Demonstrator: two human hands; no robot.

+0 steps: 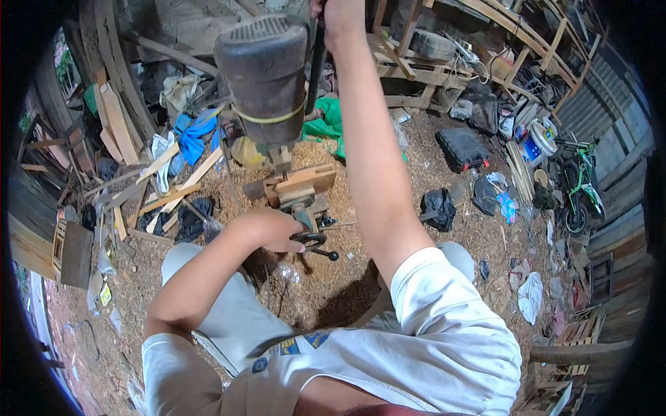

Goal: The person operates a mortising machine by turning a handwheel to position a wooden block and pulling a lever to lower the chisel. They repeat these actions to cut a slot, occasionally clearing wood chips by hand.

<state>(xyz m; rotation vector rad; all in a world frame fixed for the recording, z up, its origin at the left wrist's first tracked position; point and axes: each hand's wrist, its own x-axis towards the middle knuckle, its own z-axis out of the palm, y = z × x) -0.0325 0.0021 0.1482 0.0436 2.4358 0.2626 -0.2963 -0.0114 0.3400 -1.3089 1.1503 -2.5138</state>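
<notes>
My left hand (276, 231) is closed on the rim of a small black handwheel (312, 240) with a ball-ended crank. High up, at the top edge of the view, my right hand (341, 26) grips a long dark lever (316, 73); part of that hand is cut off. Beside the lever stands a drill-type machine whose big dark motor housing (262, 83) has a yellow band round it. Under its spindle (281, 159), a piece of wood (304, 180) with a slot in it sits on the machine's bed. The tool's tip is hard to make out.
Wood chips (388, 180) cover the ground. Offcuts and a blue plastic bag (198, 137) lie left; green cloth (325, 121) is behind. A black case (463, 148), white bucket (540, 142) and small green bike (581, 184) stand right.
</notes>
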